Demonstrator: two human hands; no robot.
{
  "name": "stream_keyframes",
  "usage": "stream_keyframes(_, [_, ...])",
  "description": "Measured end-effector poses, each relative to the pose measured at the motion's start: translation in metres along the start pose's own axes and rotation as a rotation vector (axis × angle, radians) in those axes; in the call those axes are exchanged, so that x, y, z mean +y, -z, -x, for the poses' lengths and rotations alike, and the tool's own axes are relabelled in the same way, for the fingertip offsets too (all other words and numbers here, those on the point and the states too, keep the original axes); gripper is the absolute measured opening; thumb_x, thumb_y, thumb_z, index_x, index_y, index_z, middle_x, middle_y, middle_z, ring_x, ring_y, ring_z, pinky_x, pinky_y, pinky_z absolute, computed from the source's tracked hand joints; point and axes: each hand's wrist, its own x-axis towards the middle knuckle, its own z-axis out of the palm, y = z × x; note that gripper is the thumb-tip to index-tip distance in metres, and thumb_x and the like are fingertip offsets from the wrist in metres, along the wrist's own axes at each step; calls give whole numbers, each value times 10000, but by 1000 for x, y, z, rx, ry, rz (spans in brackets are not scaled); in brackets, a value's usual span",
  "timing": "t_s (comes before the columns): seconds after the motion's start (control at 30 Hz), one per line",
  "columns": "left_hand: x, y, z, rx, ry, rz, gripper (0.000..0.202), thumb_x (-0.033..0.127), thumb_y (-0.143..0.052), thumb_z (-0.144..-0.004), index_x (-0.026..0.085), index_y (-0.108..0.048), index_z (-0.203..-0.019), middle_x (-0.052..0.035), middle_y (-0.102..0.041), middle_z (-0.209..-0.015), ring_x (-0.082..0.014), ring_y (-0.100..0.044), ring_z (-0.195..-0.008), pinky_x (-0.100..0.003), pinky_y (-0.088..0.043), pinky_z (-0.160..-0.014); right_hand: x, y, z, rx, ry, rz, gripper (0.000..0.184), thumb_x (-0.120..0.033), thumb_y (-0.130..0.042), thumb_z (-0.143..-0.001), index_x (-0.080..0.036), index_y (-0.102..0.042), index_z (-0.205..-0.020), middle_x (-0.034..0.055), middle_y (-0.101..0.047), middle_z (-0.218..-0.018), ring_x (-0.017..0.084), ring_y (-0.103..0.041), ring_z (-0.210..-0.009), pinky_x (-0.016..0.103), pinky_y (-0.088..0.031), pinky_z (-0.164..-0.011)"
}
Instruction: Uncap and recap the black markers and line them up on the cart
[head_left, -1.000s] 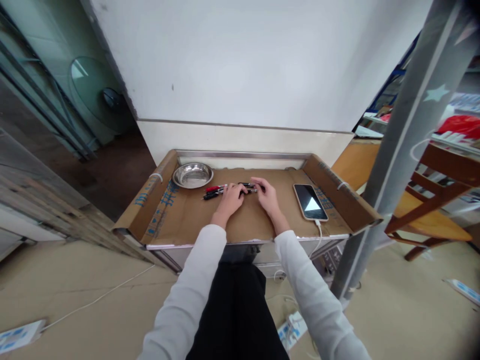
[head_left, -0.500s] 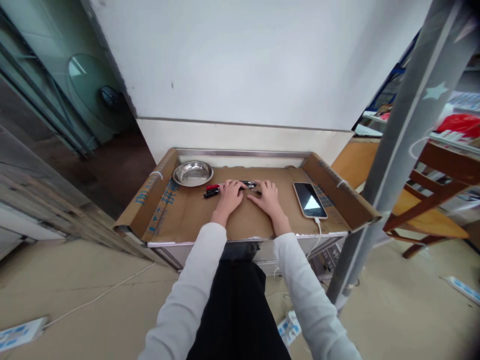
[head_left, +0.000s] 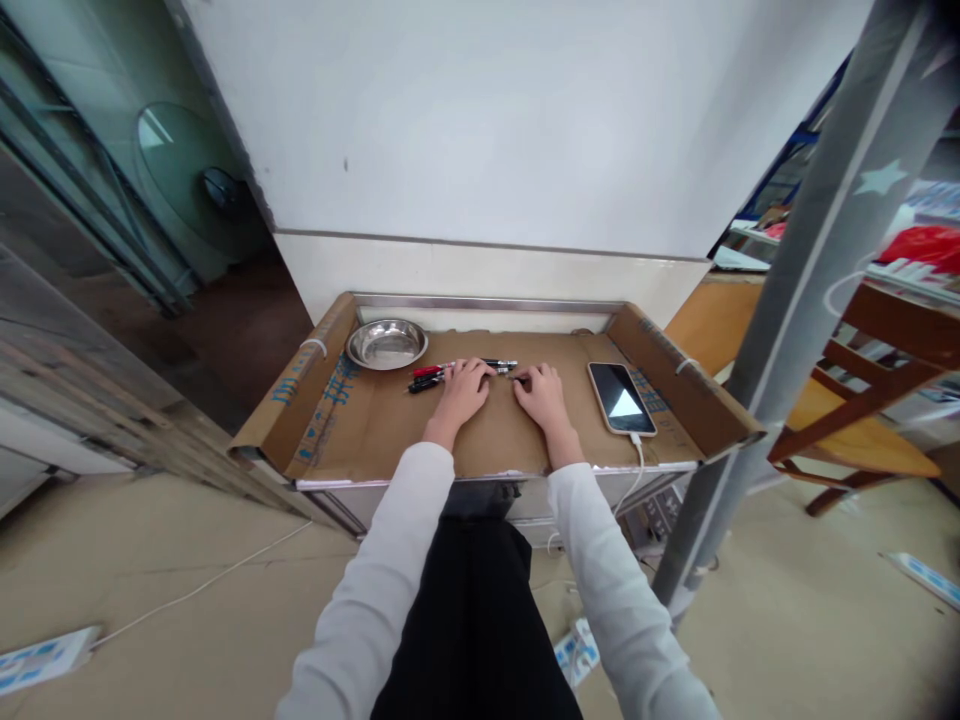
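Note:
Several pens lie side by side on the cardboard, among them a red pen [head_left: 424,371] and a black pen [head_left: 422,384]. My left hand [head_left: 461,390] is closed over the middle of these pens, its fingers curled down on them. The clear-and-black end of another pen [head_left: 501,364] sticks out past its fingertips. Just to the right, my right hand [head_left: 544,398] pinches a small dark piece [head_left: 523,380] between thumb and fingers, close to the pen ends. Most of that piece is hidden by the fingers.
A round steel bowl [head_left: 387,345] stands at the back left of the cardboard tray [head_left: 360,440]. On the right lies a phone [head_left: 622,398] with a white charging cable [head_left: 639,462]. A grey post [head_left: 787,300] rises beside the tray's right end, with a wooden chair [head_left: 862,410] beyond.
My right hand has shifted slightly to the right, away from my left hand, and its spread thumb and fingers have closed together. My left hand stays on the pens.

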Motion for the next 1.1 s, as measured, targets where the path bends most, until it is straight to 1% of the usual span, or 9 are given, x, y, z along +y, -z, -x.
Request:
stream_keyframes(0.1, [0,0,-1,3,-15,18,329,118,-413,-847,272,-610,-1060,-21,-624,-1144,-239,-452,-1068,-423,-293,-950,2,-3,-1,-55,18,2,185,-199,-495,-808,-164,-653,-897,116,-562,-915,258,-486,-896,399,-379,-857])
stream_keyframes(0.2, [-1,-1,-1,-4,-26,26,338,121,-430,-848,278,-601,-1094,-18,-623,-1173,-238,-446,-1095,-425,-279,-963,1,-4,-3,-76,87,-38,202,-196,-497,-817,-164,-665,-923,111,-572,-917,244,-493,-881,379,-385,-850])
stream_keyframes(0.33, [-1,0,-2,-8,-20,-5,211,209,-502,-856,252,-612,-1031,-29,-609,-1192,-247,-433,-1113,-427,-280,-957,-4,-4,-7,-137,202,-56,217,-201,-482,-846,-196,-670,-954,93,-599,-947,231,-511,-897,359,-386,-834])
stream_keyframes(0.43, [0,1,-3,6,8,-55,123,252,-526,-861,228,-613,-944,-33,-615,-1148,-239,-446,-1079,-401,-309,-913,-9,-4,-10,-155,236,-34,216,-204,-484,-859,-206,-668,-971,82,-616,-972,221,-522,-918,337,-380,-822])
stream_keyframes(0.63, [-1,-5,-7,76,-3,-171,95,254,-514,-871,214,-597,-893,-63,-586,-1111,-250,-458,-1033,-394,-330,-857,-11,-2,-11,-130,145,92,203,-222,-480,-872,-213,-660,-965,85,-625,-983,226,-517,-956,325,-348,-803])
stream_keyframes(0.73, [-3,-8,-10,129,40,-203,85,228,-523,-859,209,-591,-906,-79,-569,-1103,-261,-459,-1021,-396,-335,-845,-13,-1,-12,-101,104,136,194,-220,-471,-875,-201,-639,-970,89,-626,-972,229,-517,-949,324,-328,-789])
stream_keyframes(0.83, [-4,-9,-12,142,79,-212,114,195,-522,-852,204,-582,-948,-89,-564,-1078,-258,-467,-999,-388,-343,-831,-15,-2,-15,-88,103,140,176,-207,-454,-880,-193,-608,-963,81,-630,-965,222,-522,-937,316,-312,-775])
stream_keyframes(1.0, [-1,-5,-12,190,107,-180,124,195,-539,-838,208,-578,-956,-85,-564,-1057,-258,-474,-998,-385,-349,-831,-16,-3,-14,-50,72,122,141,-218,-434,-883,-180,-566,-920,82,-628,-942,215,-529,-911,308,-307,-768])
stream_keyframes(1.1, [2,2,-3,239,169,-164,129,187,-503,-851,222,-581,-947,-77,-564,-1049,-253,-480,-1003,-388,-350,-845,-17,-1,-12,-64,85,83,137,-225,-428,-877,-188,-558,-901,73,-632,-924,211,-536,-897,305,-307,-767])
